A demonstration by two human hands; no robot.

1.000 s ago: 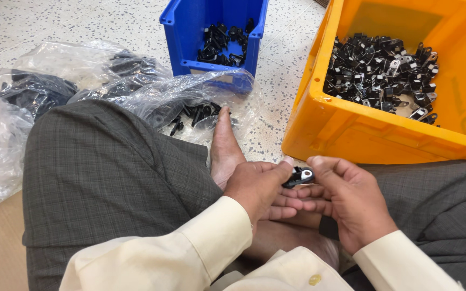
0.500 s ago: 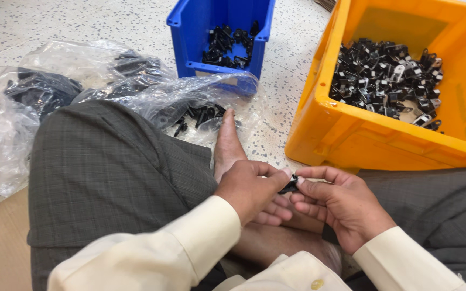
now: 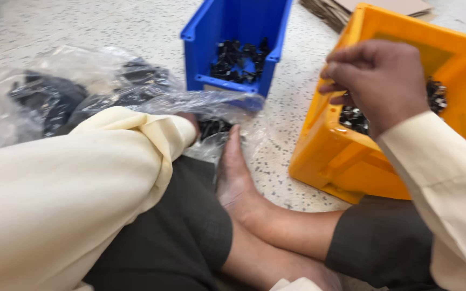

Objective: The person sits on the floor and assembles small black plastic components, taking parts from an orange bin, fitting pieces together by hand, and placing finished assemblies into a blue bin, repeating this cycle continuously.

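Orange plastic marks the landmark: the yellow-orange bin (image 3: 351, 161), holding small black metal clips (image 3: 354, 119). The right hand (image 3: 376, 81) hangs over the bin's near corner, fingers curled together — whether they pinch a clip I cannot tell. The left hand (image 3: 190, 121) is almost hidden behind its cream sleeve (image 3: 98, 178), away from the bin, reaching into the clear plastic bags (image 3: 82, 91) of dark parts; its grip cannot be told. Beyond the bags stands a blue bin (image 3: 233, 32). A likely slip — a clip dropped at the bin's rim could bounce out onto the speckled floor (image 3: 297, 124) by the bare foot (image 3: 233, 172).
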